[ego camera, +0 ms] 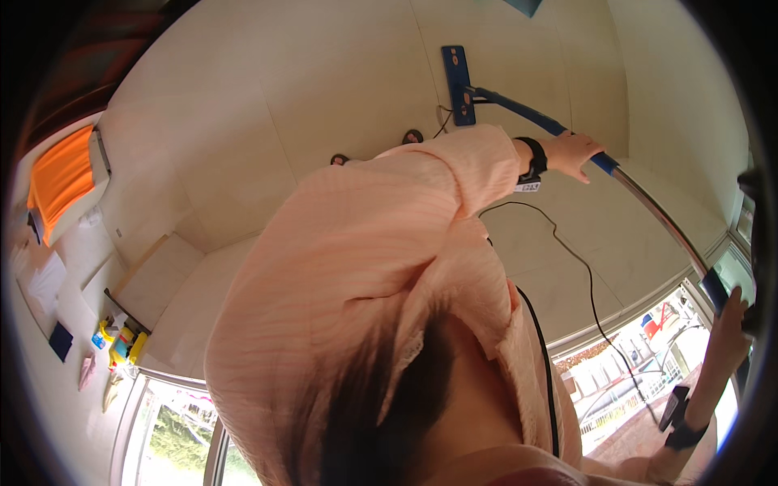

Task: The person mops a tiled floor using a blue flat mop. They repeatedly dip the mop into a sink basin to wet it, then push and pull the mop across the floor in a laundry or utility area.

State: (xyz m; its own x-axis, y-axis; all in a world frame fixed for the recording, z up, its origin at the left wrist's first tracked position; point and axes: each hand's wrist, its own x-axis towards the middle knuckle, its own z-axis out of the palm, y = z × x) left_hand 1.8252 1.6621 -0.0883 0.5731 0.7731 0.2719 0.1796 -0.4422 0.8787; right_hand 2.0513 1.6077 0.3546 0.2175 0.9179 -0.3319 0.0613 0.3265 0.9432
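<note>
A flat mop with a blue rectangular head (454, 73) rests on the pale tiled floor (352, 67). Its handle (659, 212) runs to the lower right, blue near the head and bare metal further up. My left hand (574, 155) reaches across my body and grips the blue lower part of this handle, thumb hanging below it. Higher up, my right hand (729, 334) wraps around a dark blue section near the handle's top end, partly lost in the dark rim. Both wrists carry a black strap with a small device. My pink sleeve fills the middle of the view.
A thin black cable (589, 273) loops past my front to the right wrist's device. My dark-shod feet (413, 137) show beyond the sleeve. At left are an orange cloth (61, 176) over a pale box and several yellow items (124, 346). Windows (173, 431) lie along the bottom.
</note>
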